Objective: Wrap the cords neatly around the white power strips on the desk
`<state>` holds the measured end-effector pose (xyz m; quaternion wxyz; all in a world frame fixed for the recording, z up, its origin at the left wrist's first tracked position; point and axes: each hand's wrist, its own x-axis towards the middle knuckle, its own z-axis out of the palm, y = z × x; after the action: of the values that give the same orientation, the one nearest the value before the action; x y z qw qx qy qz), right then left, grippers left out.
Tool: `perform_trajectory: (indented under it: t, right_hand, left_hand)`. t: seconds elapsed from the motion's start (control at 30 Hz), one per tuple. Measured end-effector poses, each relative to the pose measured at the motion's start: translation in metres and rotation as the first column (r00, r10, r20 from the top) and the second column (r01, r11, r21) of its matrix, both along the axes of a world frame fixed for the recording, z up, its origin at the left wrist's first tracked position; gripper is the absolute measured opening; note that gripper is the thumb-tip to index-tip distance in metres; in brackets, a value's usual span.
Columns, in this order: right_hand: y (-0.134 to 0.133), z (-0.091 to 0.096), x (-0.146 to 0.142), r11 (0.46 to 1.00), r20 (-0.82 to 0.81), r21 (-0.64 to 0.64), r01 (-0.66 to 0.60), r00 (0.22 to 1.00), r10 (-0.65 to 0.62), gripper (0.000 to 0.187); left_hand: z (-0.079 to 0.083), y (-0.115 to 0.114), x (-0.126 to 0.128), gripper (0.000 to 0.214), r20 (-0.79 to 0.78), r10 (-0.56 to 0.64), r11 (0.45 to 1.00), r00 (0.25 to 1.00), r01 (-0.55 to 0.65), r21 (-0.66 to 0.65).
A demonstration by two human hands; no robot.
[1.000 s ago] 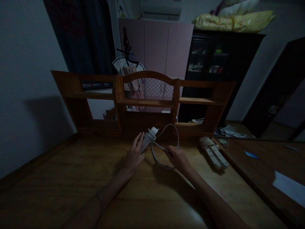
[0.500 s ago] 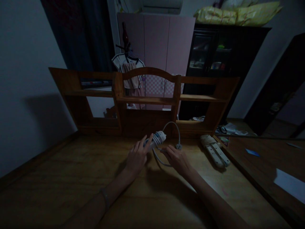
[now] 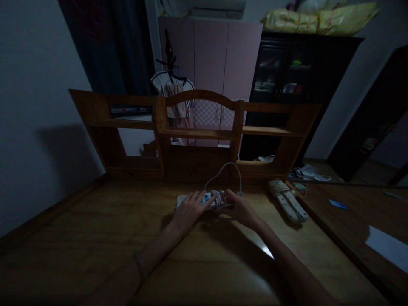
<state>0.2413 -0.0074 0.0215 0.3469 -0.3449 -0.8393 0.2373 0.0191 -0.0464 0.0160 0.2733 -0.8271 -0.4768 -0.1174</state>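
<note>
A white and blue power strip (image 3: 180, 200) lies roughly level just above or on the wooden desk; I cannot tell whether it touches. My left hand (image 3: 188, 211) is closed over its middle. Several turns of its pale cord (image 3: 218, 199) wrap the right end. There my right hand (image 3: 241, 209) has its fingers bent around the cord beside the strip. A loose loop of cord arches up behind the strip, and the plug (image 3: 239, 193) is just behind my right hand, partly hidden.
To the right on the desk (image 3: 127, 238) rests a second power strip bundle (image 3: 288, 204) with its cord wound. A wooden shelf unit (image 3: 197, 135) stands along the back edge. Beyond the right edge, a lower surface holds white paper (image 3: 387, 246) and a blue card (image 3: 338, 204).
The power strip has turned from slanting to nearly level. My left hand has shifted toward its middle, and my right hand has moved up to the wound end.
</note>
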Motion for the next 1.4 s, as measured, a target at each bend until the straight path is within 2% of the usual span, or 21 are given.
perform_trajectory:
  t: [0.07,0.13,0.2,0.27,0.4,0.57,0.77,0.9,1.03,1.17,1.4]
  right_hand:
    - [0.000,0.008,0.007,0.975,-0.107,-0.189,-0.114,0.990,0.095,0.040]
    - [0.001,0.018,0.015,0.914,-0.186,-0.338,-0.222,0.968,0.166,0.041]
    - [0.004,0.027,0.025,0.861,-0.242,-0.427,-0.276,0.953,0.185,0.040]
    - [0.006,0.033,0.033,0.829,-0.289,-0.470,-0.302,0.940,0.179,0.041]
    - [0.007,0.036,0.038,0.798,-0.375,-0.505,-0.330,0.916,0.141,0.042]
    - [0.005,0.036,0.032,0.806,-0.335,-0.507,-0.305,0.932,0.142,0.036]
    - [0.003,0.039,0.030,0.870,-0.276,-0.429,-0.244,0.952,0.132,0.036]
    - [0.003,0.040,0.030,0.887,-0.258,-0.401,-0.227,0.958,0.128,0.035]
    - [0.001,0.041,0.028,0.901,-0.264,-0.378,-0.212,0.958,0.114,0.032]
    - [-0.001,0.040,0.026,0.876,-0.266,-0.411,-0.253,0.952,0.151,0.030]
    - [0.002,0.036,0.025,0.777,-0.327,-0.510,-0.369,0.919,0.221,0.032]
  left_hand:
    - [0.001,0.000,0.000,0.074,-0.044,-0.059,0.998,0.997,0.058,-0.011]
    - [0.004,-0.002,0.001,0.071,-0.063,-0.099,0.995,0.993,0.099,-0.010]
    - [0.007,-0.005,0.002,0.071,-0.061,-0.129,0.992,0.990,0.128,-0.009]
    - [0.010,-0.007,0.004,0.070,-0.048,-0.172,0.985,0.984,0.171,-0.020]
    - [0.011,-0.013,0.007,0.064,-0.015,-0.305,0.952,0.952,0.304,-0.044]
    - [0.005,-0.011,0.008,0.055,-0.080,-0.416,0.908,0.906,0.418,0.010]
    - [0.006,-0.010,0.006,0.050,-0.136,-0.435,0.894,0.890,0.445,0.052]
    - [0.016,-0.014,0.004,0.049,-0.112,-0.429,0.901,0.897,0.433,0.014]
    - [0.024,-0.014,0.000,0.051,-0.100,-0.467,0.880,0.879,0.473,0.044]
    - [0.025,-0.014,-0.001,0.052,-0.100,-0.553,0.825,0.827,0.560,0.069]
    - [0.021,-0.019,0.006,0.050,-0.083,-0.635,0.763,0.768,0.640,0.088]
